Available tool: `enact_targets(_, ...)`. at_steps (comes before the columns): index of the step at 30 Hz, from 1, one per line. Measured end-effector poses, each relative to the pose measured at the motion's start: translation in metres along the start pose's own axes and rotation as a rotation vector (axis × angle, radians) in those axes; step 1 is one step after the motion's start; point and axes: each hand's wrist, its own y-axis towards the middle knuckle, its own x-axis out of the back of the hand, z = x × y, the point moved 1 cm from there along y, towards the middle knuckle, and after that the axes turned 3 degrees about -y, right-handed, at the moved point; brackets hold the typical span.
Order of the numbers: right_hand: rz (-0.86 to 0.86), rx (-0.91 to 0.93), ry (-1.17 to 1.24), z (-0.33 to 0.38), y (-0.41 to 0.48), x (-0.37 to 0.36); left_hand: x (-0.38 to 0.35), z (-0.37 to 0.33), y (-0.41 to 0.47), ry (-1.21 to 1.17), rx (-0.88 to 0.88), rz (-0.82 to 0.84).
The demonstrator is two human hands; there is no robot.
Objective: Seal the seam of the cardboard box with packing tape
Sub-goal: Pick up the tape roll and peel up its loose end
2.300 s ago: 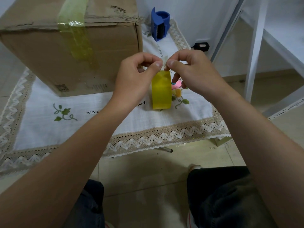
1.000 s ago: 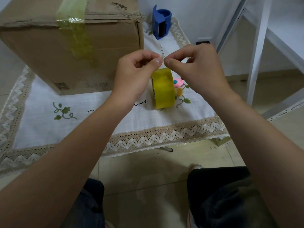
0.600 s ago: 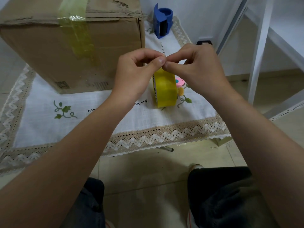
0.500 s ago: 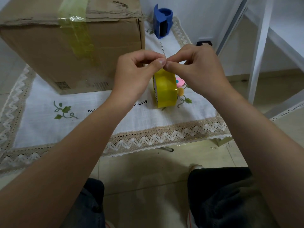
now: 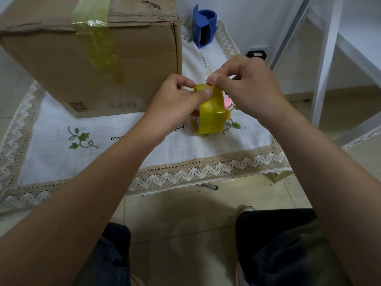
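**Q:** What sits at the far left?

**A:** I see a cardboard box (image 5: pixel 90 56) standing on a white embroidered cloth (image 5: pixel 127 153) with a lace border. A strip of yellowish tape (image 5: pixel 97 40) runs over its top edge and down the near side.

**Q:** And in the middle?

**A:** I see the left hand (image 5: pixel 173 108) closed around a roll of yellow packing tape (image 5: pixel 210 112), thumb pressed on the roll's top, holding it on edge just above the cloth, in front of the box's right corner.

**Q:** To the right?

**A:** The right hand (image 5: pixel 247 85) pinches thumb and forefinger together at the roll's top edge; I cannot tell whether a loose end is caught there. Behind, a blue tape dispenser (image 5: pixel 203 27) stands on the cloth, well apart from the hands. A white frame (image 5: pixel 327 58) rises at far right.
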Motion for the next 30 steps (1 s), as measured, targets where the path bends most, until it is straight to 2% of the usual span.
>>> enact_targets(8,-0.012,-0.057,0.059,0.0002,-0.0018,0.0001,0.0027,0.0017,0.0018,-0.113,0.021,0.099)
enact_targets(12,0.007,-0.065,0.164,0.0018,-0.0057,0.0020,0.0018,0.0011,0.0002,-0.142,0.038,0.106)
enact_targets(19,0.019,-0.283,0.232,-0.0022,0.0005,0.0032,-0.0011,-0.0007,-0.0047,-0.279,0.045,0.108)
enact_targets(23,0.189,-0.429,0.241,-0.0023,-0.0010,0.0054,-0.0004,-0.0044,-0.0039,-0.306,-0.017,0.117)
enact_targets(30,0.132,-0.333,0.438,-0.0006,-0.0012,0.0026,-0.0057,-0.0080,-0.0053,-0.215,-0.011,0.120)
